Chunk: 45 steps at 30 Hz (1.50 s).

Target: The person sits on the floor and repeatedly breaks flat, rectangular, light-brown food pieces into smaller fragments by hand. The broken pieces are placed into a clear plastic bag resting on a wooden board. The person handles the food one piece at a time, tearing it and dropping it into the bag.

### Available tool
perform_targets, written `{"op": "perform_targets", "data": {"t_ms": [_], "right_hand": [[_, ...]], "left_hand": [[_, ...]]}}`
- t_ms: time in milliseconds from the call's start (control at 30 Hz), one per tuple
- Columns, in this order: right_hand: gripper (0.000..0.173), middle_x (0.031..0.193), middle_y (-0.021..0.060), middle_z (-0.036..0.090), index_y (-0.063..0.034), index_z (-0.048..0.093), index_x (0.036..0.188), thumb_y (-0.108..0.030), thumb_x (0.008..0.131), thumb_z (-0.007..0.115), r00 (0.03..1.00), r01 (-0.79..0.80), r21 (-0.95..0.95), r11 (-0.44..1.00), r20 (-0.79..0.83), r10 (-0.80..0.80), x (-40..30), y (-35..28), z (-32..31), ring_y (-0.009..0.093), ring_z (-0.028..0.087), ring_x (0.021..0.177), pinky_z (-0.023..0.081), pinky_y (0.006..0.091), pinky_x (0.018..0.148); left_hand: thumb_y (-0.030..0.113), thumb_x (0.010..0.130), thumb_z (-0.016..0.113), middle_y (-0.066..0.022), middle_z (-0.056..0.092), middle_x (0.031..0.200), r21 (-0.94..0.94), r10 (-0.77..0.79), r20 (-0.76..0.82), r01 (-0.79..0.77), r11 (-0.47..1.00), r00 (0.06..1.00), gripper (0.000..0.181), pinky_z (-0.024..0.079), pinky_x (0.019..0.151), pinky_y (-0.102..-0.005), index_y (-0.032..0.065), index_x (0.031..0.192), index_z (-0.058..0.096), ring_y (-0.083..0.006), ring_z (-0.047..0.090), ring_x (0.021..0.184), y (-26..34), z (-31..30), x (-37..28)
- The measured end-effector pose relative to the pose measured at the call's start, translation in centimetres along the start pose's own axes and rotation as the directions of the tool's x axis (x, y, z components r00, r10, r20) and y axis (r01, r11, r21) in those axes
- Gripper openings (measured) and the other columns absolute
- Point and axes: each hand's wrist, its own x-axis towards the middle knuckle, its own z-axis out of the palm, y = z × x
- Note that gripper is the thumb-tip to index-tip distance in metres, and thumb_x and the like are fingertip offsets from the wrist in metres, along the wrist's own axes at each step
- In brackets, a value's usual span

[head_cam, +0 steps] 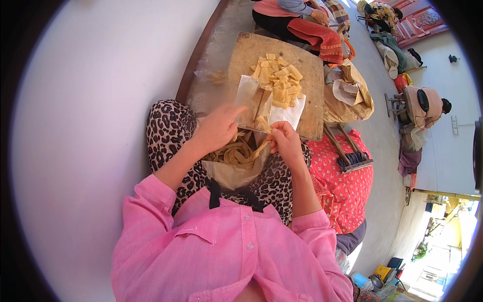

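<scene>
My right hand [285,139] grips a pale yellow, dried-looking strip [263,145] between thumb and fingers, just above a sack [230,175] of similar curled strips in my lap. Its short upper end points at the near edge of a wooden board [311,113]. My left hand [222,126] is raised to the left of it, slightly blurred, its forefinger stretched out and nothing seen in it. On the board lie a pile of short flat yellow pieces [281,79], a white cloth or paper [288,115] and a small block with a dark upright slat [261,102], partly blurred.
A white wall [94,113] rises at the left. Right of the board are an open brown paper sack [349,90], a small wooden stool [354,162] and red patterned fabric [343,188]. Another person [294,22] sits beyond the board; other people sit farther right.
</scene>
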Motion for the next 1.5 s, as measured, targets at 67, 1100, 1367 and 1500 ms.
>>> {"op": "perform_targets", "data": {"t_ms": [67,1100,1367,1500], "right_hand": [[0.022,0.079,0.0060,0.061,-0.0010,0.049,0.110,-0.014,0.092,0.047,0.984,-0.037,0.216,0.976,0.180,-0.003,-2.1,-0.8,1.4,0.008,0.056,0.062,0.046,0.0203,0.052],[0.030,0.084,0.0043,0.060,-0.0029,0.054,0.113,-0.023,0.090,0.059,0.895,-0.387,0.654,0.650,0.437,0.093,-3.4,3.8,1.8,0.005,0.047,0.052,0.038,0.0147,0.040],[0.032,0.077,0.0028,0.059,-0.0014,0.056,0.112,-0.013,0.083,0.064,0.955,-0.197,0.173,0.965,0.255,0.150,-4.2,3.7,2.8,0.007,0.055,0.059,0.047,0.0204,0.052],[0.025,0.089,0.0019,0.062,0.0018,0.059,0.107,-0.008,0.084,0.061,0.995,-0.040,-0.123,0.992,0.090,0.052,-4.7,3.4,3.6,0.006,0.056,0.074,0.047,0.0206,0.065]], "left_hand": [[0.004,0.079,0.056,-0.0090,0.059,0.101,-0.029,0.101,-0.099,-0.104,0.994,0.990,0.022,0.049,0.077,-0.0346,0.0050,0.101,0.060,-0.0275,0.059,0.094,1.8,0.8,-1.7],[-0.003,0.072,0.053,-0.0109,0.058,0.105,-0.387,0.110,0.074,-0.074,0.919,0.991,0.015,0.048,0.067,-0.0285,0.0017,0.086,0.052,-0.0243,0.058,0.079,2.1,4.2,-4.5],[0.004,0.076,0.053,-0.0117,0.054,0.083,-0.347,-0.083,0.290,0.186,0.919,0.953,0.009,0.044,0.067,-0.0342,0.0013,0.085,0.050,-0.0270,0.055,0.076,0.8,4.6,-4.8],[0.005,0.076,0.055,-0.0133,0.053,0.078,-0.294,-0.133,0.240,0.203,0.934,0.961,0.010,0.044,0.064,-0.0363,0.0013,0.084,0.051,-0.0295,0.055,0.071,1.3,4.8,-5.0]]}}
